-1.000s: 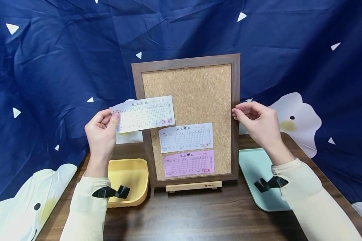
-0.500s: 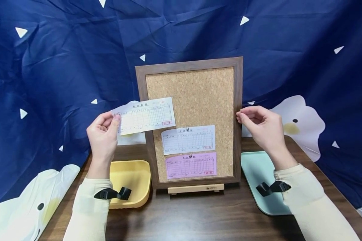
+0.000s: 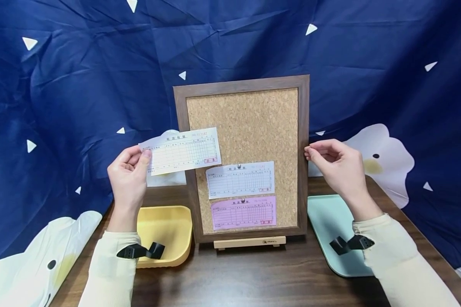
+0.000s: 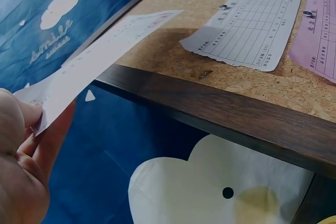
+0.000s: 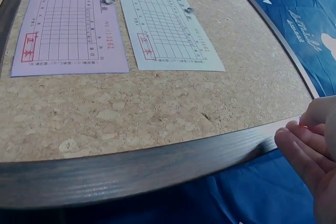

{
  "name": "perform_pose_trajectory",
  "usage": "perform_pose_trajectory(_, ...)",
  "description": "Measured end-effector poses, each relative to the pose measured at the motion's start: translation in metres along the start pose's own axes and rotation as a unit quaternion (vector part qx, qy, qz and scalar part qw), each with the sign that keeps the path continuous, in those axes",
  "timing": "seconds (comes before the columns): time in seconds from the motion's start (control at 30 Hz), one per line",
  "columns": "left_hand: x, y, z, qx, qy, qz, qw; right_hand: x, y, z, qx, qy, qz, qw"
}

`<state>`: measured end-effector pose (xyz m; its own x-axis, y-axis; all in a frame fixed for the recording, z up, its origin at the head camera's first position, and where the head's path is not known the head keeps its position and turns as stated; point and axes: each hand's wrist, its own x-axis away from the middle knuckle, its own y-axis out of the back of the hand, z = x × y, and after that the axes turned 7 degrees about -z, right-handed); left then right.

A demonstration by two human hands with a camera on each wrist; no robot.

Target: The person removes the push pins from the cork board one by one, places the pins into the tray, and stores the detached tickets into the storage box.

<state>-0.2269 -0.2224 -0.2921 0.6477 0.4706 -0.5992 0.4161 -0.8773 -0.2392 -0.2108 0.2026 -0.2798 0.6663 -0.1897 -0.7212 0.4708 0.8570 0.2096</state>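
My left hand [image 3: 128, 183] pinches a white receipt slip [image 3: 182, 151] by its left end, between thumb and fingers. The slip's far end overlaps the left edge of the framed corkboard [image 3: 253, 115] in the head view; the left wrist view shows it in front of the board. Two slips hang pinned on the cork: a white slip [image 3: 240, 180] and, below it, a purple slip [image 3: 243, 213], each with a silver pushpin [image 3: 239, 166] at its top. At the board's right edge is my right hand [image 3: 339, 166], thumb and fingertips together; whether they hold something small is hidden.
A wooden easel ledge [image 3: 249, 242] supports the board on the dark wooden table [image 3: 230, 281]. A yellow tray [image 3: 184, 247] stands left of it and a pale green tray [image 3: 319, 221] right, each partly behind a forearm. A blue printed cloth [image 3: 230, 38] hangs behind.
Relative to the board, both hands have shifted slightly outward: the left with its slip to the left, the right to the right. The head view has also shifted a little. The pinned slips stay put.
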Motion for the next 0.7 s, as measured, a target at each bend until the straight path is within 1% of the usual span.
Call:
perform_pose_trajectory(0.27, 0.0, 0.003, -0.001, 0.018, 0.006, -0.001, 0.9998, 0.0, 0.004, 0.0, -0.002, 0.011, -0.005, 1.0)
perform_pose_trajectory(0.47, 0.001, 0.004, 0.001, 0.003, 0.003, 0.0, 1.0, -0.001, 0.008, -0.002, -0.036, 0.003, -0.005, 0.999)
perform_pose_trajectory(0.57, 0.001, 0.005, 0.002, -0.002, 0.003, -0.001, 1.0, 0.0, 0.011, -0.006, -0.039, -0.001, -0.005, 0.999)
perform_pose_trajectory(0.7, 0.003, 0.009, 0.003, 0.001, 0.007, -0.005, 1.0, 0.0, 0.013, -0.019, -0.024, -0.004, -0.004, 1.0)
